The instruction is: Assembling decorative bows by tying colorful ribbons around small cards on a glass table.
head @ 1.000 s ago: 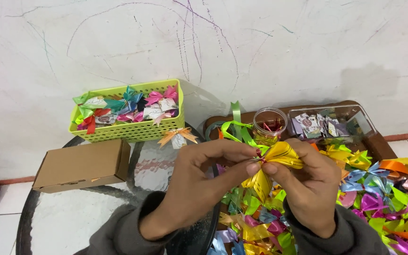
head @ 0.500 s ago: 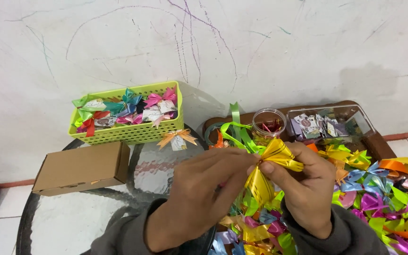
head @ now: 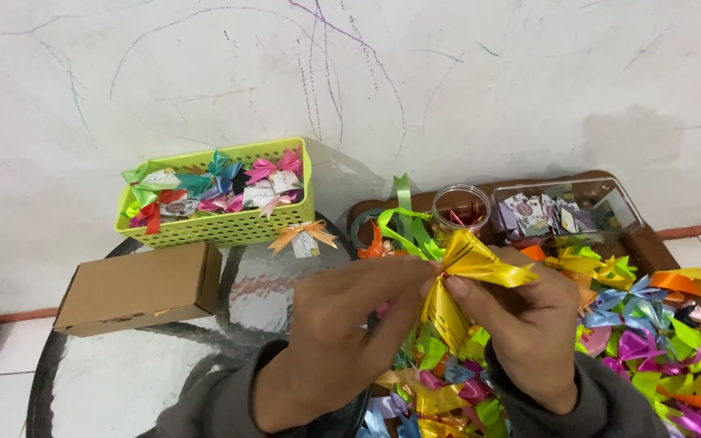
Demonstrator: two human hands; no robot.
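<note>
Since a second ago little has shifted: both hands keep the yellow ribbon bow (head: 466, 280) raised over the pile, only the left fingers have slid in closer to its middle. That bow sits pinched at its knot, loops fanning up-right and one tail hanging down, so the centre stays tight while the loops spread. Left hand (head: 342, 341) clamps the knot from the left; right hand (head: 525, 324) clamps from the right, thumb on top, hands touching. Below and to the right lies a heap of coloured ribbon bows (head: 651, 341), close for grabbing. Behind it, a small clear jar (head: 460, 209) and a clear plastic box (head: 565, 212). Left, on the glass table (head: 123, 373), a green basket (head: 221, 229) holds finished tagged bows beside a cardboard box (head: 139, 288).
</note>
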